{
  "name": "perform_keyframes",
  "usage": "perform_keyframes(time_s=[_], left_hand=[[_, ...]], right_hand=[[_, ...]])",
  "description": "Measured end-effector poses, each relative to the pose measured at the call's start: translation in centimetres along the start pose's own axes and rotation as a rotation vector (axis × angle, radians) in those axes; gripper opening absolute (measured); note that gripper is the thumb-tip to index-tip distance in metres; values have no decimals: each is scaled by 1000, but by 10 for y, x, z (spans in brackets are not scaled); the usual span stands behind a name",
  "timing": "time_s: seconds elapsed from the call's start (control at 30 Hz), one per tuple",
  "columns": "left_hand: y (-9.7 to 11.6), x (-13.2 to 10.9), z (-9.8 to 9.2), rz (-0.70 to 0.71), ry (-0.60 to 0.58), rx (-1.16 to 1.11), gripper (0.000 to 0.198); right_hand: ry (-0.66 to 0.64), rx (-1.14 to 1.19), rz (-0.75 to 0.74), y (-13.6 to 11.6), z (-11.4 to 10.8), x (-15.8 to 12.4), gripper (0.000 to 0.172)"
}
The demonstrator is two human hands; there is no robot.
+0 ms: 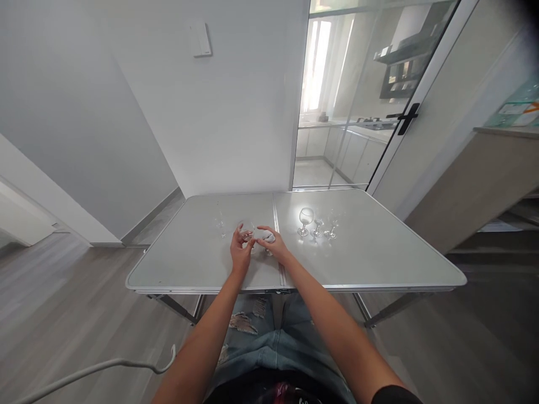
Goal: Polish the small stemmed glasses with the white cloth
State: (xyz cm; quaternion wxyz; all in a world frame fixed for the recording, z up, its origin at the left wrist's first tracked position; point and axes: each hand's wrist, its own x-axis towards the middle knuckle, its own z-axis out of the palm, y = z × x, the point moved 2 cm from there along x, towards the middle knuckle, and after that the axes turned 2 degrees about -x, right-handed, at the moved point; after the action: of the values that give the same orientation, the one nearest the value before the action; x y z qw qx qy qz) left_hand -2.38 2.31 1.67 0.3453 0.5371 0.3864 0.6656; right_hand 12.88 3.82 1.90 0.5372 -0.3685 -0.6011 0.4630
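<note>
My left hand (pixel 241 251) is wrapped round a clear drinking glass (pixel 247 232), which is tilted just above the table. Close beside it, my right hand (pixel 277 245) curls with thumb and forefinger around a small pale, partly clear thing (pixel 268 238), whose kind I cannot make out. The fingertips of both hands nearly meet at the glass. To the left of my hands stands another clear glass (pixel 220 225), faint against the tabletop. On the right are a round-bowled stemmed glass (pixel 306 216) and two smaller stemmed glasses (pixel 317 228) (pixel 332 228).
Everything rests on a pale folding table (pixel 370 252) with a metal edge and a seam (pixel 276 210) across its middle. A white wall and a glass door (pixel 337 101) stand behind it. On the floor at left, a grey hose-like cable (pixel 113 363) curves towards me.
</note>
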Motion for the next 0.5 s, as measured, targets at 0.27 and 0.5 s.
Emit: perform_keyframes(time_s=[0.27, 0.5], left_hand=[[-2, -3, 11, 11, -226, -136, 73], [-6, -1, 7, 32, -192, -19, 82]], right_hand=[[-35, -325, -161, 7, 4, -3, 24], [165, -577, -244, -4, -6, -8, 25]])
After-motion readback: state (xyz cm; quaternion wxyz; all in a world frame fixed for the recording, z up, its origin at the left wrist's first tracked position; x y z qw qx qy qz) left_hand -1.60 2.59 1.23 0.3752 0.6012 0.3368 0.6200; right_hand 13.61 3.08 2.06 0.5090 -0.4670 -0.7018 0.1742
